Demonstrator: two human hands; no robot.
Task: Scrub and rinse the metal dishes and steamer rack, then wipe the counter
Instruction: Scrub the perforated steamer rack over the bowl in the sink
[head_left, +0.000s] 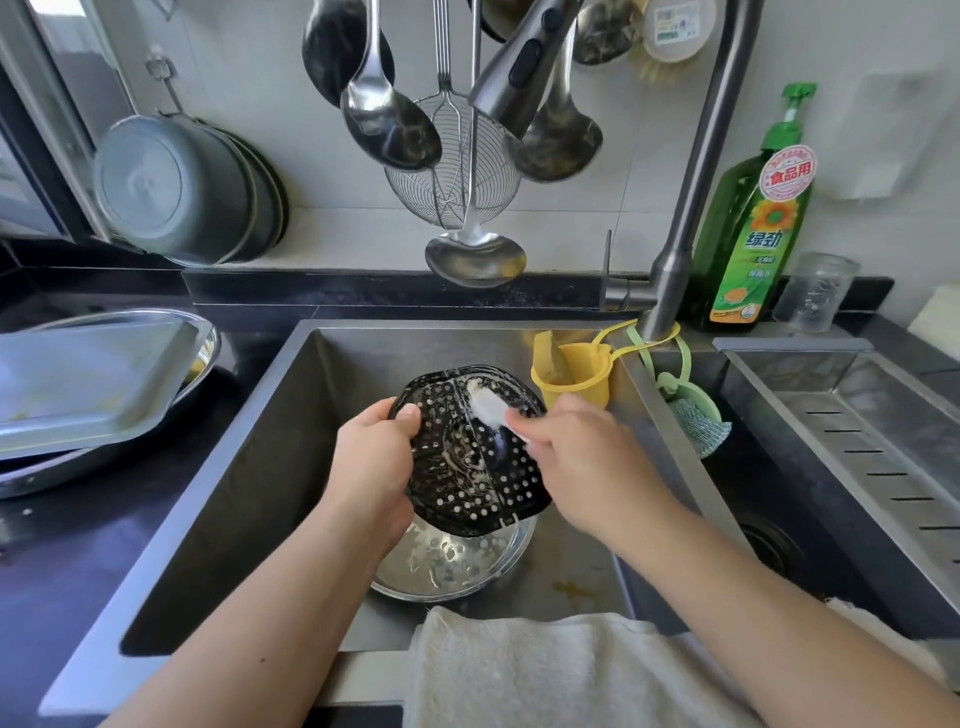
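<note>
Dark stone worktop (62, 545) surrounds a steel sink (270, 415) beneath a white tiled wall. Over the basin, the left hand (371, 467) grips the black perforated steamer rack (475, 462) at its nine o'clock edge, thumb curled over the top face and the other fingers hidden beneath. The right hand (574, 447) comes in from three o'clock with its fingers closed around the handle of a white brush (488, 408), whose head presses on the rack toward twelve o'clock. The rack is tilted, held clear of the basin floor, with suds streaking its holes.

Directly below it, at six o'clock, a round metal bowl (452, 564) sits on the sink bottom holding soapy water. A white towel (524, 670) is draped over the sink's near rim. At nine o'clock on the worktop lies a rectangular metal tray (88, 384), stacked on a round metal dish (205, 343).

At two o'clock a yellow cup (571, 369) hangs inside the basin, just beside a green holder with a scrubbing pad (696, 421). A faucet (691, 208) rises behind them, with a green detergent bottle (753, 228) and a glass jar (815, 291) to its right. Ladles and a wire skimmer (452, 171) hang at twelve o'clock, and pans (182, 192) lean against the wall at ten o'clock.
</note>
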